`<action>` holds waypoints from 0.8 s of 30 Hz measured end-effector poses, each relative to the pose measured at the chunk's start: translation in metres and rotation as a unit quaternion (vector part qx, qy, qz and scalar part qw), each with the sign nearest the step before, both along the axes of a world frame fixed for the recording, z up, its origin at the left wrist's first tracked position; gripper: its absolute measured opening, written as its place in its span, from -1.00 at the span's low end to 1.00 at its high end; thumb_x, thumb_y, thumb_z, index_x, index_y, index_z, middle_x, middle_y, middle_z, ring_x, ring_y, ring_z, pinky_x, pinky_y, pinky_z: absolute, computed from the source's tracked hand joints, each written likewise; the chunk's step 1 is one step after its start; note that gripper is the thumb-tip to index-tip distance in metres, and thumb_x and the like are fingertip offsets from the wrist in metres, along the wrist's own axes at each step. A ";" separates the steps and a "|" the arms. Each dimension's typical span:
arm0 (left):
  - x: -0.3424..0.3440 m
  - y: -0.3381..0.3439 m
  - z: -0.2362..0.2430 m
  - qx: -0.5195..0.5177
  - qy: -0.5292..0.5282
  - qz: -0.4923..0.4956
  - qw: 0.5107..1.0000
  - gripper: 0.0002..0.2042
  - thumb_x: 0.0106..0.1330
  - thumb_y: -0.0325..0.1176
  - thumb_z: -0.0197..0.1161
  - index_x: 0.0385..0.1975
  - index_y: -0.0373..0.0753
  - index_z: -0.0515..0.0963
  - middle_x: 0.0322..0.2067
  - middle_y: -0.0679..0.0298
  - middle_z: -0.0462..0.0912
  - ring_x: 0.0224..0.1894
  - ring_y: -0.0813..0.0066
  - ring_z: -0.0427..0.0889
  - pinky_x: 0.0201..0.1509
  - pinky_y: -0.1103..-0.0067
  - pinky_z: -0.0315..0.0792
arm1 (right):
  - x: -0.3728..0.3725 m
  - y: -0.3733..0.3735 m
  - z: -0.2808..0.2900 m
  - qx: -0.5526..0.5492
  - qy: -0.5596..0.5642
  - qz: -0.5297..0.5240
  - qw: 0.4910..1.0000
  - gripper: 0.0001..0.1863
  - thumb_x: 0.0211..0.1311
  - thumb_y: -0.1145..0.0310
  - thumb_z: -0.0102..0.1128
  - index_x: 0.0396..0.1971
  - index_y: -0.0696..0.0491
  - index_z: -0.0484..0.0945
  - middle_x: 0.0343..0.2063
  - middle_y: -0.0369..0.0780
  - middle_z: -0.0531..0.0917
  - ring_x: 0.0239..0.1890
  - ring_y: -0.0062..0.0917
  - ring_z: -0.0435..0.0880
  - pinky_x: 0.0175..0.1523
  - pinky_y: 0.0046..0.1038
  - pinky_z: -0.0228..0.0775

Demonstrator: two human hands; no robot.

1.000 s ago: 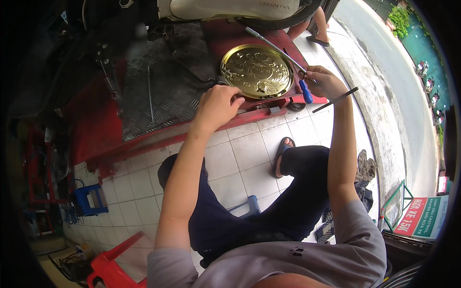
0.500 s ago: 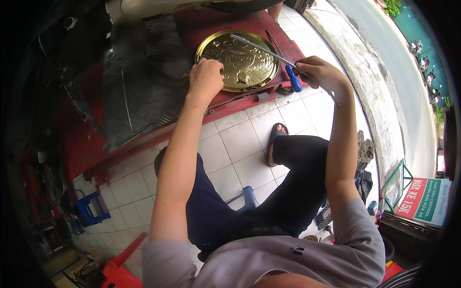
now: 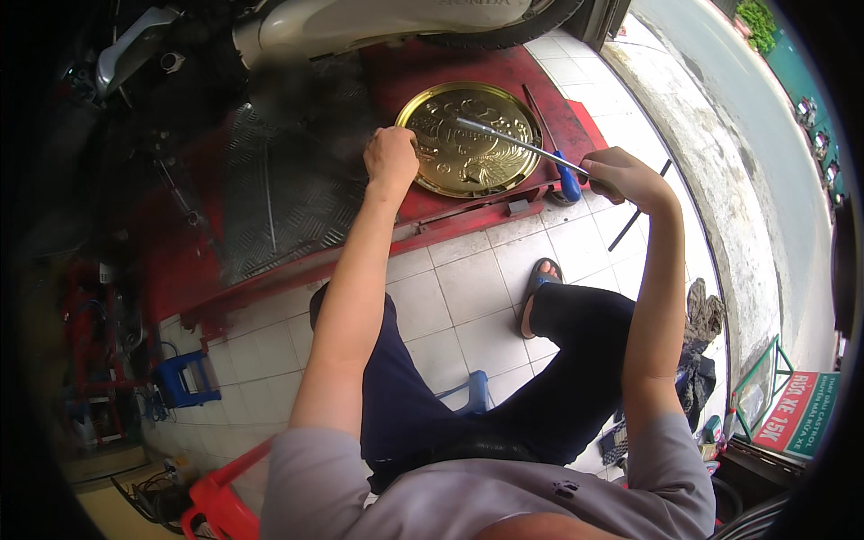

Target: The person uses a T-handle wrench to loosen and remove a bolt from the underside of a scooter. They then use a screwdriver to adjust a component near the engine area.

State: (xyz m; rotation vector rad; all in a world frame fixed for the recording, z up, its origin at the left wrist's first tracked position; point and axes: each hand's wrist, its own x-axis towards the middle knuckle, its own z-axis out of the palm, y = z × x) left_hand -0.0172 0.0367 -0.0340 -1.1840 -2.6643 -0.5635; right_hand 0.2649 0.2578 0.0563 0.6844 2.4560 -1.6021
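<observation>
In my right hand (image 3: 627,180) is a long metal T-handle wrench (image 3: 522,144), its fingers wrapped round the grip end. The shaft reaches left over a round gold embossed tray (image 3: 450,175), and a dark crossbar shows behind the wrist. My left hand (image 3: 391,157) is curled closed at the tray's left rim; anything inside its fingers is hidden. Just left of the right hand, a screwdriver (image 3: 568,183) with a blue handle lies beside the tray, its handle sticking out past the red platform (image 3: 450,211).
A pale motorbike body (image 3: 378,27) stands across the platform's far side. A thin metal rod (image 3: 269,207) rests on the dark tread plate (image 3: 306,189). Below are a sandalled foot (image 3: 538,292), a blue stool (image 3: 187,378) and a red plastic chair (image 3: 216,504). Dark rags (image 3: 702,315) lie at right.
The view has shifted, so the scene sits lower and further right. My left hand has moved left relative to the tray. The wrench has turned, and more of its crossbar shows.
</observation>
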 end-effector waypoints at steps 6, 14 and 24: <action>-0.002 -0.006 -0.004 0.014 0.015 -0.030 0.999 -0.87 0.08 -0.54 0.21 -0.38 -0.24 0.64 -0.30 0.07 0.65 -0.20 0.05 0.63 -0.13 0.29 0.51 | -0.006 -0.014 0.003 -0.013 0.041 -0.045 0.998 -0.69 0.31 0.24 -0.08 -0.53 0.13 0.43 -0.71 -0.39 0.33 -0.71 -0.74 0.17 -0.65 -0.64 -0.03; 0.003 -0.008 0.005 -0.006 -0.028 0.029 0.999 -0.89 0.07 -0.58 0.15 -0.43 -0.37 0.61 -0.34 -0.09 0.64 -0.20 -0.03 0.64 -0.14 0.27 0.55 | -0.016 -0.016 -0.002 -0.029 0.032 -0.063 0.997 -0.68 0.33 0.20 0.06 -0.25 0.19 0.55 -0.65 -0.41 0.40 -0.65 -0.77 0.24 -0.58 -0.65 0.00; 0.011 -0.004 0.008 0.040 0.053 0.058 0.996 -0.90 0.09 -0.58 0.16 -0.45 -0.37 0.62 -0.37 -0.03 0.66 -0.26 0.02 0.66 -0.14 0.25 0.53 | -0.019 -0.024 -0.005 -0.040 0.049 -0.093 0.994 -0.72 0.31 0.23 0.07 -0.26 0.16 0.57 -0.66 -0.42 0.40 -0.66 -0.78 0.23 -0.60 -0.65 -0.03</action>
